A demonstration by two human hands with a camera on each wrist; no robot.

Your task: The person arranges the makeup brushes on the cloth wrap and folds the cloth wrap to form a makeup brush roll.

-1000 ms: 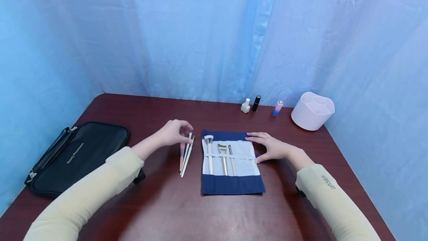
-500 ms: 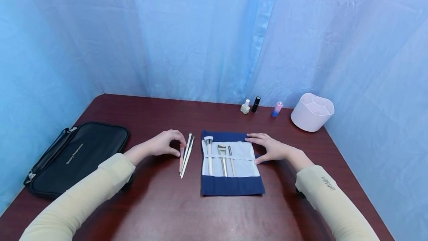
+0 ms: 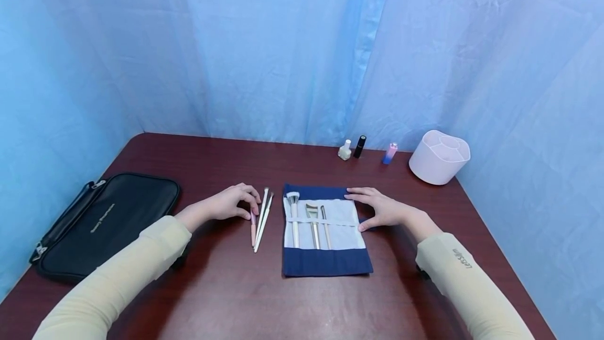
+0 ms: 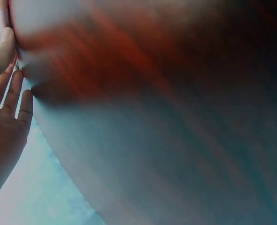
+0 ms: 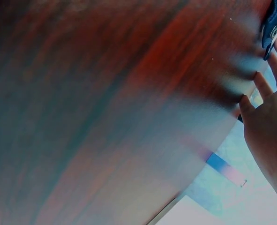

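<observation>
My left hand [image 3: 234, 202] pinches the upper end of a pink makeup brush [image 3: 253, 231] between thumb and fingers. Two white-handled makeup brushes [image 3: 262, 222] lie side by side just to its right. On the table before me, a navy and white brush roll [image 3: 327, 262] is spread flat. Its elastic strap crosses a wide white-tipped brush [image 3: 294, 224], a flat gold-ended brush [image 3: 314, 227] and a thin brush [image 3: 326, 227]. My right hand [image 3: 382, 208] rests on the roll's right edge, fingers spread. In the right wrist view, a navy tab with a snap [image 5: 272, 30] shows by its fingers.
A black zipped case [image 3: 122, 219] lies at the left. Along the back stand a nail polish bottle [image 3: 345, 151], a black tube [image 3: 360, 147], a pink and blue tube [image 3: 390, 153] and a white divided holder [image 3: 436, 164]. Blue curtains [image 3: 273, 56] surround the table.
My left hand has come down and left from above the white-handled brushes to the pink brush and taken hold of it; the brush has shifted slightly left. My right hand has stayed on the roll.
</observation>
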